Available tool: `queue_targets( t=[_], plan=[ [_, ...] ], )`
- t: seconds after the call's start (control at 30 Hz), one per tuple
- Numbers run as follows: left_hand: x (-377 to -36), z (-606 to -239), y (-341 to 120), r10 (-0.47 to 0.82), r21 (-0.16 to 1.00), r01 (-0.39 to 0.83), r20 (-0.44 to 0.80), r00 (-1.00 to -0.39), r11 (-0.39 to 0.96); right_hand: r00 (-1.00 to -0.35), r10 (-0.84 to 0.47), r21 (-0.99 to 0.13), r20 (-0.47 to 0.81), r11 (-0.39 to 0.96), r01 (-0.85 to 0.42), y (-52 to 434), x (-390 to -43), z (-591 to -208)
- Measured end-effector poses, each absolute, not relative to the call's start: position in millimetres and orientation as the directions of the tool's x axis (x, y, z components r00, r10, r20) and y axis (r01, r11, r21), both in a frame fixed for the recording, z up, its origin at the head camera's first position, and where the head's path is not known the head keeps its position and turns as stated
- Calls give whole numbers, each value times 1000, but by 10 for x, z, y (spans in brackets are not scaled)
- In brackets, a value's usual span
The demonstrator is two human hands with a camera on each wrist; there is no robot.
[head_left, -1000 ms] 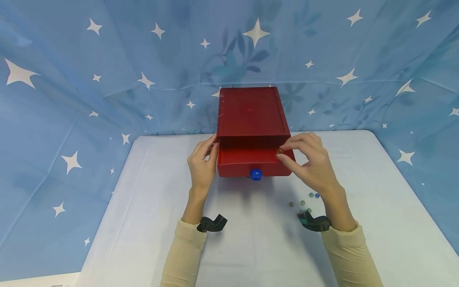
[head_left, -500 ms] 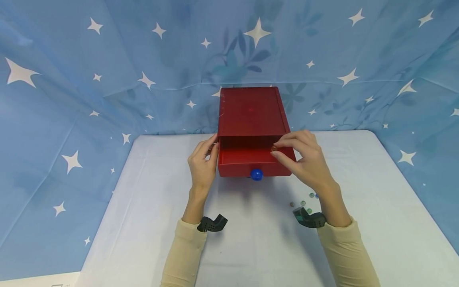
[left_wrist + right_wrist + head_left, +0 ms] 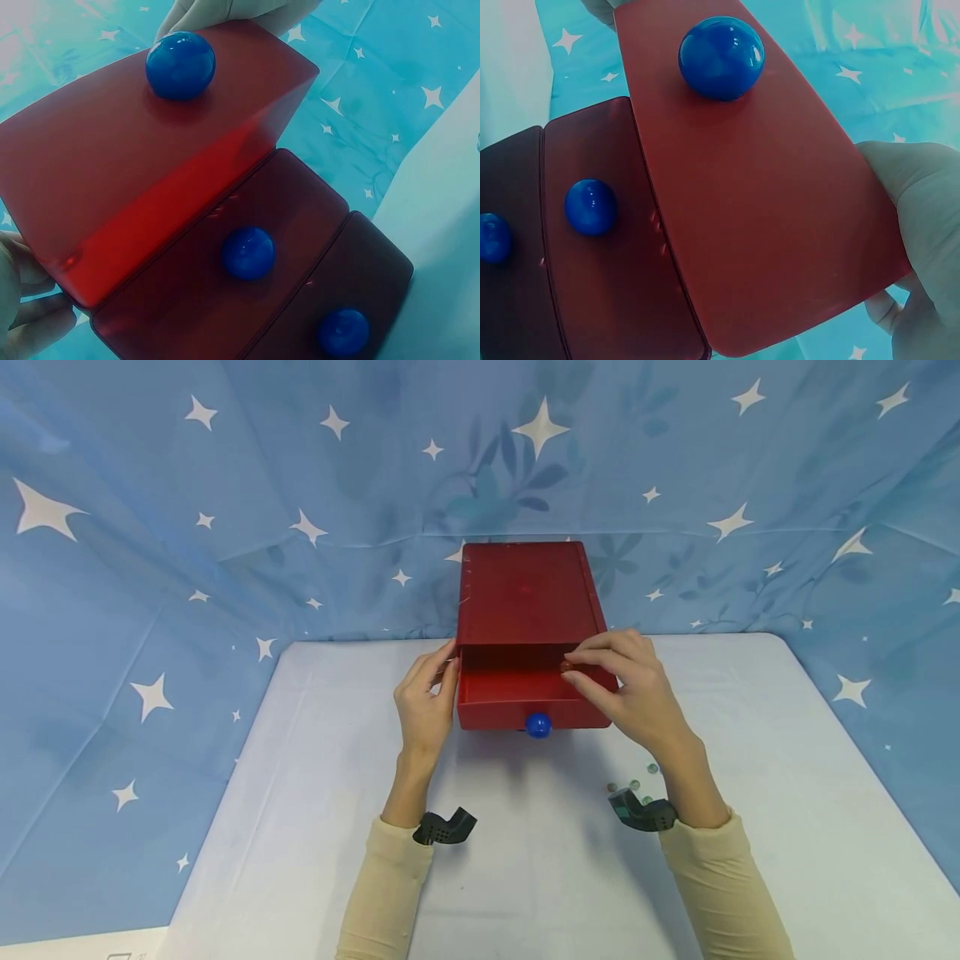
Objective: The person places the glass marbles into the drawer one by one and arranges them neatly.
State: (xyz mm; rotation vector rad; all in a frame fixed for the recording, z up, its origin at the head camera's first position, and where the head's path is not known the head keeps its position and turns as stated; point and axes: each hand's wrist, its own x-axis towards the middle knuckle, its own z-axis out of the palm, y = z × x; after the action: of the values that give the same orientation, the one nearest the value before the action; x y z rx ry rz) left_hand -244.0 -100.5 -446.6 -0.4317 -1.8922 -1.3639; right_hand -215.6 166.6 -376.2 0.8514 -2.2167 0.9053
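Pinching a small brownish marble (image 3: 566, 667) between thumb and fingertip, my right hand (image 3: 630, 693) is hovering over the right side of the open top drawer (image 3: 510, 693), with the other fingers curled loosely above its rim. Meanwhile my left hand (image 3: 423, 702) is resting flat against the left side of the red cabinet (image 3: 525, 593), fingers nearly straight and touching the corner where the drawer is sliding out. That drawer is sticking out toward me, its smooth red front carrying a round, glossy blue knob (image 3: 537, 725). From the wrist views I am seeing two more closed drawer fronts (image 3: 225, 300) below it, darker red and glossy, each with the same blue ball knob. Near my right wrist, a few small glass marbles (image 3: 636, 782), greenish and bluish, are lying loose on the pale worktop (image 3: 300, 777). Behind the cabinet, blue cloth (image 3: 225, 485) printed with white stars is hanging. I can read no writing anywhere.
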Motion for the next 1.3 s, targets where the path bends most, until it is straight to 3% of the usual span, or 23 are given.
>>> queue_targets(
  t=[1.3],
  plan=[
    [-2440,-4463,-999,-153,659,646,736,-659,385,-632,-270,-405,727,575,-711,1724,-2089,-3632]
  ],
)
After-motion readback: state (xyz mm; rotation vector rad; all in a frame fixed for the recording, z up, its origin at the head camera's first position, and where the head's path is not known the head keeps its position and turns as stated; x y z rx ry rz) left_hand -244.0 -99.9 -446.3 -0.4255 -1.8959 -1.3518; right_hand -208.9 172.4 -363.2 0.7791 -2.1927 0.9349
